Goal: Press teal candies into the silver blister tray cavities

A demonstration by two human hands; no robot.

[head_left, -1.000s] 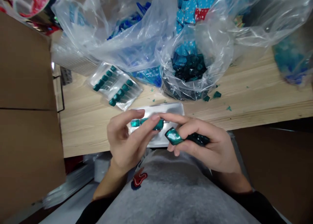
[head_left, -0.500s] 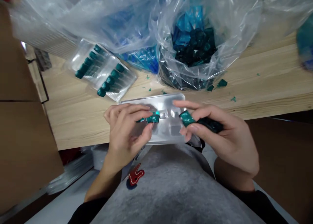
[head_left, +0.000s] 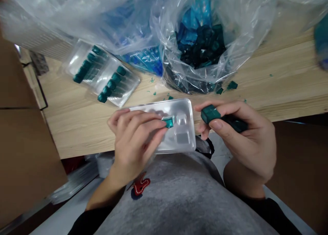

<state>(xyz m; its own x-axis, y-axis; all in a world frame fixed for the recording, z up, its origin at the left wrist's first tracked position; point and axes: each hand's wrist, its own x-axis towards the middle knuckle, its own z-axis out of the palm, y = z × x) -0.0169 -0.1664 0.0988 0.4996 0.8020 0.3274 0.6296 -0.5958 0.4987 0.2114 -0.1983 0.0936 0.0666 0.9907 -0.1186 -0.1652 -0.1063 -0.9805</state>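
Note:
My left hand (head_left: 135,142) lies over a clear moulded plastic tray (head_left: 188,125), with its fingertips on a small glossy teal piece (head_left: 168,122) at the tray's middle. The piece's lower part is hidden by my fingers. My right hand (head_left: 243,139) is just right of the tray and apart from it. Its thumb and fingers pinch a teal block (head_left: 210,114) joined to a dark strip (head_left: 237,125). A second clear tray (head_left: 125,94), with two rows of teal pieces, lies farther up on the left.
A clear plastic bag (head_left: 238,33) of dark teal and blue pieces stands on the wooden table (head_left: 77,132), with small teal scraps near it. More plastic sheeting spreads along the back. Cardboard (head_left: 17,159) fills the left side, and my grey top (head_left: 179,204) the bottom.
My right hand has drawn back to the right, away from the tray, and the teal block has turned. My left hand has shifted right along the tray with its teal piece.

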